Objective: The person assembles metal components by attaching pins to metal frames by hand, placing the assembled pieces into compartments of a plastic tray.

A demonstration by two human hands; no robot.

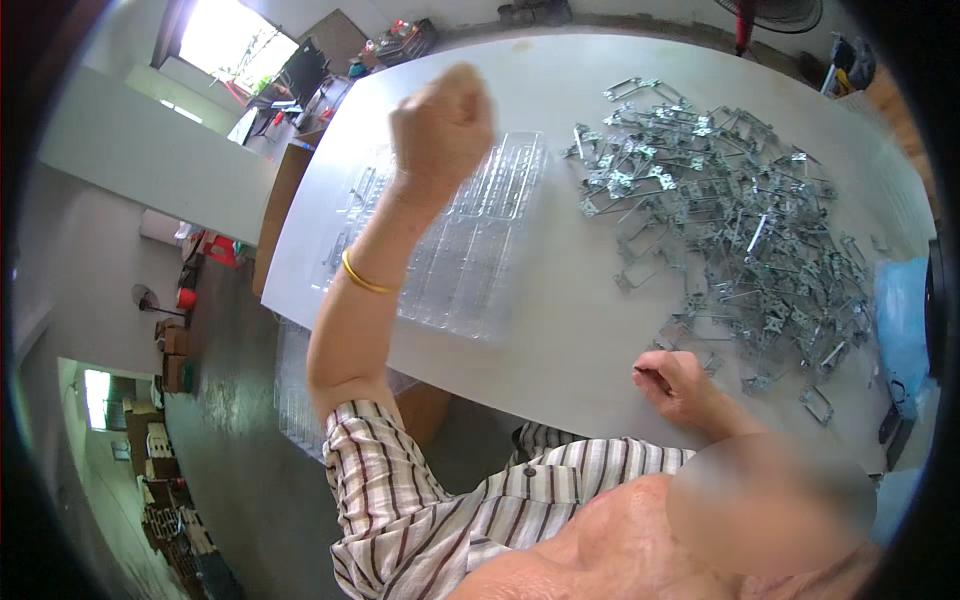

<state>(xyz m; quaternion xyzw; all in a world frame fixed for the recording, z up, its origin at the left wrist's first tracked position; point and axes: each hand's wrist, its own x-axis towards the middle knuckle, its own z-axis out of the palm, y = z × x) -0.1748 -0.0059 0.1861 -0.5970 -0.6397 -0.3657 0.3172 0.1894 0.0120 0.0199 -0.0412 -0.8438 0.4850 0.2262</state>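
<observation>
My left hand (pixel 445 125) is raised in front of the far part of a clear plastic compartment tray (pixel 455 290). Its fingers are curled into a fist, and what they hold, if anything, is hidden. A yellow bangle (pixel 362 276) circles that forearm. My right hand (pixel 685 388) rests low near the table's front edge, fingers curled together; I cannot make out anything in them. It is next to the near left side of a big heap of small metal brackets (pixel 745 230) with thin wire-like rods. Some metal pieces (pixel 365 190) lie at the tray's left side.
The white table (pixel 570 310) has a curved edge. A single bracket (pixel 817 405) lies apart at the near right. Beyond it is a blue plastic bag (pixel 902 330). More clear trays (pixel 305 395) are stacked below the table's left edge. A fan (pixel 785 12) stands past the far edge.
</observation>
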